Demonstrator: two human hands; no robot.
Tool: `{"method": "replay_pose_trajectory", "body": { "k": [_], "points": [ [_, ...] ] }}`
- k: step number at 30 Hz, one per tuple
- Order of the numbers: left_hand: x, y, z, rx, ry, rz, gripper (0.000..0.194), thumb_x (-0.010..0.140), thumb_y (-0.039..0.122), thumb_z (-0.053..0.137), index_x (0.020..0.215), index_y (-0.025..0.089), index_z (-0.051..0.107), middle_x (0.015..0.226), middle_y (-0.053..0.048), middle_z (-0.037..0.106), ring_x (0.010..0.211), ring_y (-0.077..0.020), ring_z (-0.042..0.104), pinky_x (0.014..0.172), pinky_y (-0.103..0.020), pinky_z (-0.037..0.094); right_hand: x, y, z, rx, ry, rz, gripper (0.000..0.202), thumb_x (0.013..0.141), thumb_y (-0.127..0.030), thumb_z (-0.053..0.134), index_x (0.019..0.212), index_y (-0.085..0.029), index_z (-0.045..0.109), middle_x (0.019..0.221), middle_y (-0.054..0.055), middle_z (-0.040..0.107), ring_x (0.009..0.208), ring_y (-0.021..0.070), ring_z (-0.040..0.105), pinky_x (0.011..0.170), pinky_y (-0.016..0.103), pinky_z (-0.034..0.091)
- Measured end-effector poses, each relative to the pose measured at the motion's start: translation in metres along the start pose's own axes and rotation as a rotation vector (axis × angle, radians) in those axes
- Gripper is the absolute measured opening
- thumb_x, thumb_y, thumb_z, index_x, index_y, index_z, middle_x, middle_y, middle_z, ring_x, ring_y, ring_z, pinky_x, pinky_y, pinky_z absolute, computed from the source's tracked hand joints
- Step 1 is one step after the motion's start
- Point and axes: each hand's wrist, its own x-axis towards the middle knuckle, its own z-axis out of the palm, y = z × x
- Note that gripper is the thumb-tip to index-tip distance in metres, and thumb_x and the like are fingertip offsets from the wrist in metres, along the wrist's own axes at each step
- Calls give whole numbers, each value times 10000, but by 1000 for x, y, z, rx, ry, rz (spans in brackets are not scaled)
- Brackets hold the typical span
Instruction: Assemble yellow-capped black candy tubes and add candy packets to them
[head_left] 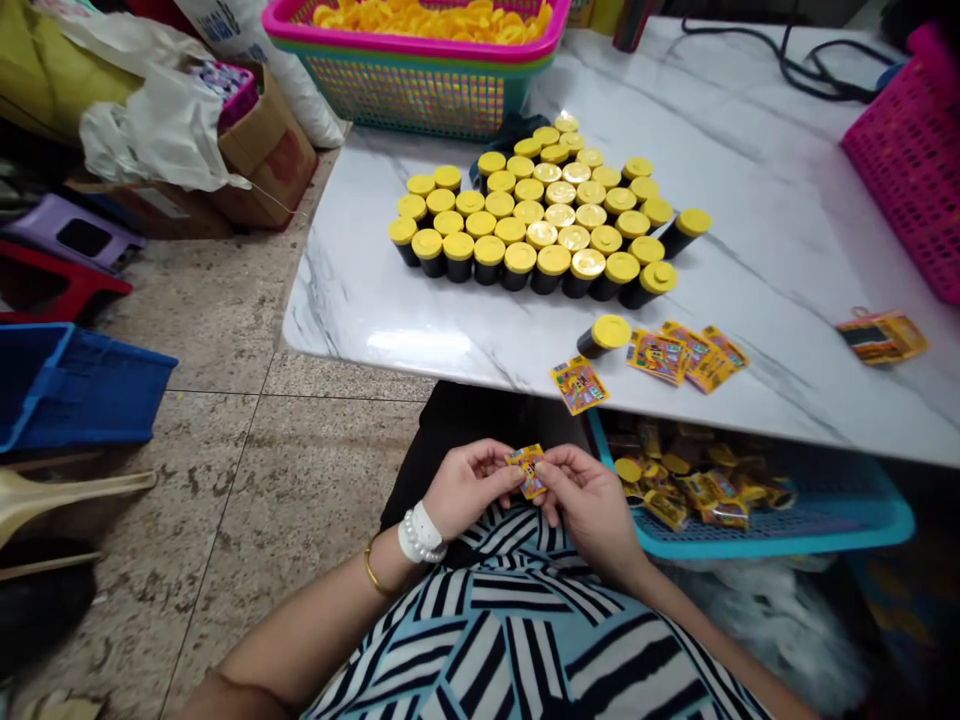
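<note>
Between my two hands, above my lap, is a small yellow-orange printed label. My left hand pinches its left side with thumb and fingers, and my right hand pinches the right side. On the table edge just beyond lies a similar printed label. A black canister with a yellow lid stands alone behind that one. To its right, several more labels lie spread in an overlapping row. Farther back, many yellow-lidded black canisters stand packed in a block.
A teal basket with a pink rim holds yellow lids at the back. Below the table's right edge, a blue basket contains wrapped canisters. A pink basket and a flat printed bundle are at right. A blue crate sits on the floor.
</note>
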Motion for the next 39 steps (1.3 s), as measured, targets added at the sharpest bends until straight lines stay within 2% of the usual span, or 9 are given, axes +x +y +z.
{"method": "replay_pose_trajectory", "body": {
  "k": [2,4,8,13,18,20,30,35,39],
  "points": [
    [2,0,-2,-36,-71,-99,376,781,483,700,765,119,610,613,7,579,502,-73,476,487,-193,399,-1,-1,2,-89,-62,-43,312,780,-465,724,791,-175,611,610,-19,622,422,65,467,399,185,379],
    [2,2,-7,58,-92,-88,375,786,476,691,692,125,599,560,28,532,503,-70,441,483,-184,354,-2,-3,2,-173,-132,-81,305,813,-463,692,764,-172,614,617,-22,604,459,68,470,447,194,417],
    [1,6,-16,314,46,60,335,833,420,638,669,129,614,601,23,529,562,-82,434,531,-195,355,1,-9,2,-293,-204,-122,358,875,-492,602,704,-177,603,577,-22,568,490,91,481,483,216,439],
    [-1,5,-19,335,35,77,322,828,416,645,675,133,633,594,20,537,559,-89,435,535,-203,364,5,-2,2,-388,-218,-182,344,906,-466,563,719,-180,596,618,-15,535,564,110,484,492,213,404],
    [-11,4,-14,66,357,89,377,854,501,614,708,154,624,485,59,428,441,-70,359,430,-197,274,5,9,2,-370,-78,-144,424,930,-509,504,650,-191,529,517,-38,479,468,92,426,444,208,327],
    [-17,5,-10,60,403,106,392,871,508,596,713,153,649,464,58,420,421,-69,357,419,-202,268,4,11,2,-371,-47,-147,441,946,-513,476,646,-194,521,518,-33,498,461,92,425,448,212,324],
    [-28,12,-4,320,384,324,225,883,312,630,812,169,789,590,-6,568,552,-101,499,512,-225,372,0,11,3,-554,-24,-317,409,983,-414,441,640,-199,503,548,-35,479,501,102,442,483,231,330],
    [-24,6,-3,304,312,253,167,799,303,725,800,151,792,631,-20,593,578,-108,515,534,-228,396,1,13,3,-624,-43,-434,345,980,-331,456,663,-203,502,584,-30,495,541,110,465,522,237,356],
    [-18,-2,-5,274,325,177,136,734,294,778,761,162,791,639,-13,574,592,-107,509,545,-223,402,1,13,3,-672,-74,-507,190,960,-281,497,803,-204,573,699,-8,564,625,127,522,579,241,406]
  ]
}}
